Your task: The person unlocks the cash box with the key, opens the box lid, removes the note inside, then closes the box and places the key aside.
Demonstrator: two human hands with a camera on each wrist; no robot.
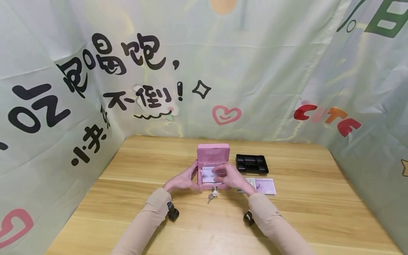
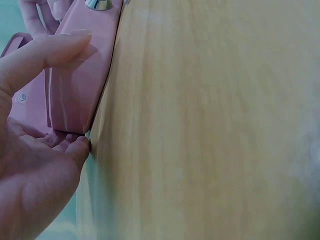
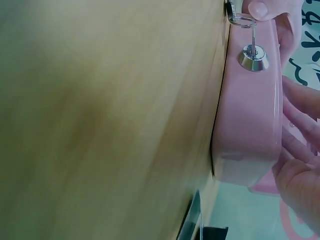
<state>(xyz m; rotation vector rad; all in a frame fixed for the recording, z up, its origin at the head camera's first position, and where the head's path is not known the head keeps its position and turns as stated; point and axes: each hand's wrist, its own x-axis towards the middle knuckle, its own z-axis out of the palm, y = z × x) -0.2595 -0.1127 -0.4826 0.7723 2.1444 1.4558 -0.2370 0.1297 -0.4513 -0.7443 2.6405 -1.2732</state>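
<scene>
A small pink cash box (image 1: 206, 187) stands on the table with its lid (image 1: 213, 155) raised. Inside it lie pale purple banknotes (image 1: 208, 176). My left hand (image 1: 184, 180) holds the box by its left side; in the left wrist view the thumb presses the front wall (image 2: 82, 85) and the other fingers lie against the side. My right hand (image 1: 234, 176) reaches over the right rim, its spread, slightly bent fingers above or on the notes; contact is unclear. In the right wrist view a key sits in the silver lock (image 3: 254, 58), with a ring beside it.
A black compartment tray (image 1: 252, 156) lies behind and right of the box. More banknotes (image 1: 267, 186) rest on the table to the right, partly behind my right wrist. A second key (image 1: 210, 198) hangs in front of the box. Printed curtains (image 1: 271, 71) enclose the table.
</scene>
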